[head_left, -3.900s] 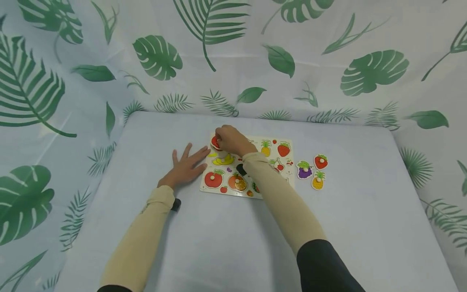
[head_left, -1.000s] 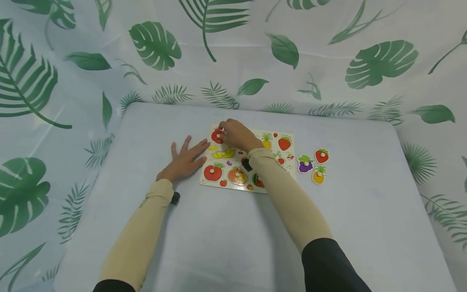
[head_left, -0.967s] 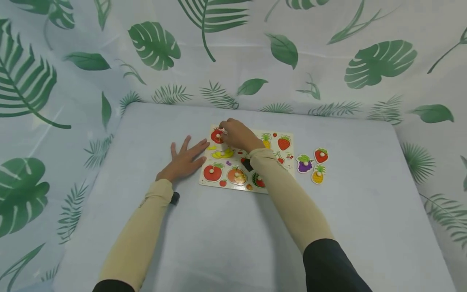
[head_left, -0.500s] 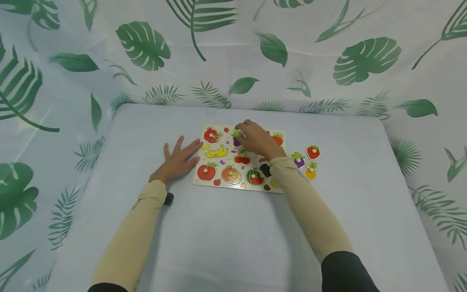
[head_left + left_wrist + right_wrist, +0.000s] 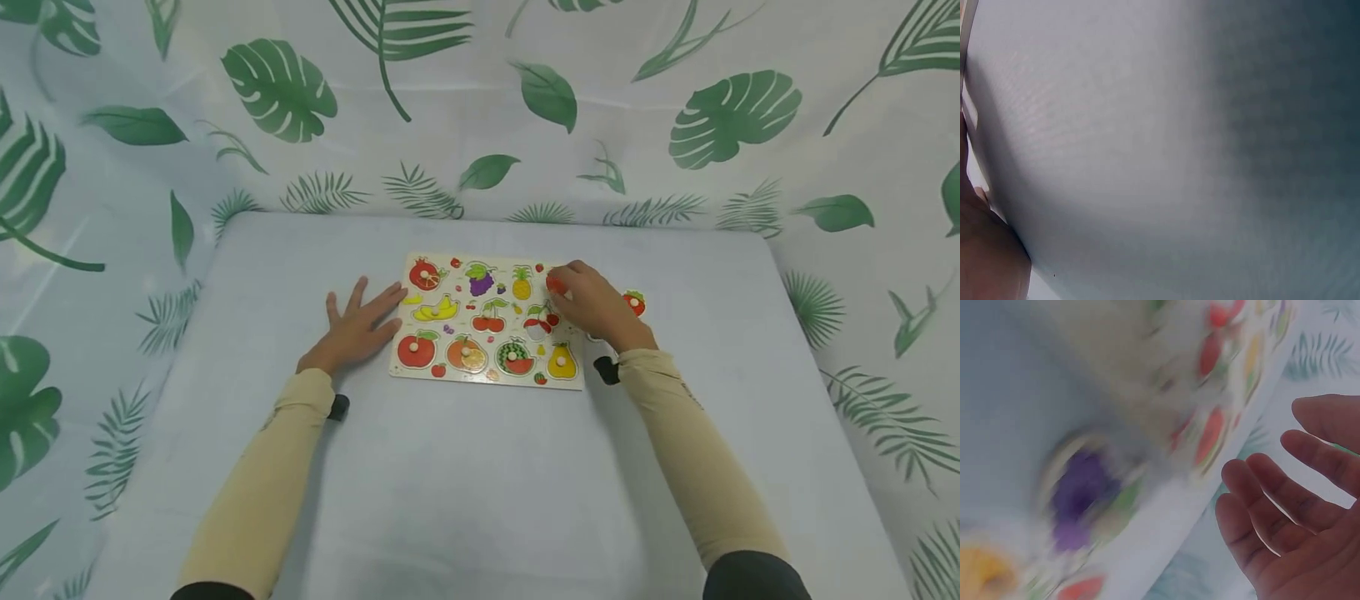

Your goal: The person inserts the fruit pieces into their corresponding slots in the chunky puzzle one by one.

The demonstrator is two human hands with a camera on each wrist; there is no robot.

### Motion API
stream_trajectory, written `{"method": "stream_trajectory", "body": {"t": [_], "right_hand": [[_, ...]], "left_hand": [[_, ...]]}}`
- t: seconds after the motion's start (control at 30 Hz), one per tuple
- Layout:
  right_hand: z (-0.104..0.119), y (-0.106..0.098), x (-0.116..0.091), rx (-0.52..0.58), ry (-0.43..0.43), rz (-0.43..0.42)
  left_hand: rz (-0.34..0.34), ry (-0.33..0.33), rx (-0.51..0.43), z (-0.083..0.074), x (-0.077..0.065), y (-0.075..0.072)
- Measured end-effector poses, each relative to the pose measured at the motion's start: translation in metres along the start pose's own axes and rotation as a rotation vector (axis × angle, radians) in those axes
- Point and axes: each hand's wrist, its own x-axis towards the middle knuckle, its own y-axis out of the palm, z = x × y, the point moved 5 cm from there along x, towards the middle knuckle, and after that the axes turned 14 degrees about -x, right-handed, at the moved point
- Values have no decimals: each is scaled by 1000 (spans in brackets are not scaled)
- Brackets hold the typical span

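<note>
My left hand (image 5: 352,333) lies with spread fingers on the table, fingertips at the left edge of the fruit puzzle board (image 5: 480,381). A pomegranate piece (image 5: 425,274) sits in the board's far left corner. My right hand (image 5: 596,304) hovers over the board's right end, near the strawberry picture (image 5: 556,285). Its fingers are relaxed and apart, holding nothing in the right wrist view. Beyond the board's right edge lie a loose grape piece (image 5: 1085,494), a yellow pineapple piece (image 5: 985,569) and a strawberry piece (image 5: 634,302); the right hand covers most of these in the head view.
Knobbed apple (image 5: 416,350), orange (image 5: 467,354), watermelon (image 5: 515,358) and pear (image 5: 561,361) pieces line the board's near row. A white cloth covers the table (image 5: 465,483). Behind it hangs a leaf-patterned curtain (image 5: 450,92). The left wrist view shows mostly blurred cloth.
My right hand has let go of the pomegranate piece, now flat in the board's corner, and has swept right across the board. The left hand stays at the board's left edge.
</note>
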Motion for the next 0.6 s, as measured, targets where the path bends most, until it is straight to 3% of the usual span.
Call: {"method": "stream_trajectory", "body": {"t": [0.3,0.6], "right_hand": [[-48,0,-45,-24,146,32],[-81,0,-87,-37,148,-8]], "left_hand": [[4,-19,16,1,0,-1],[3,-19,12,1,2,1]]}}
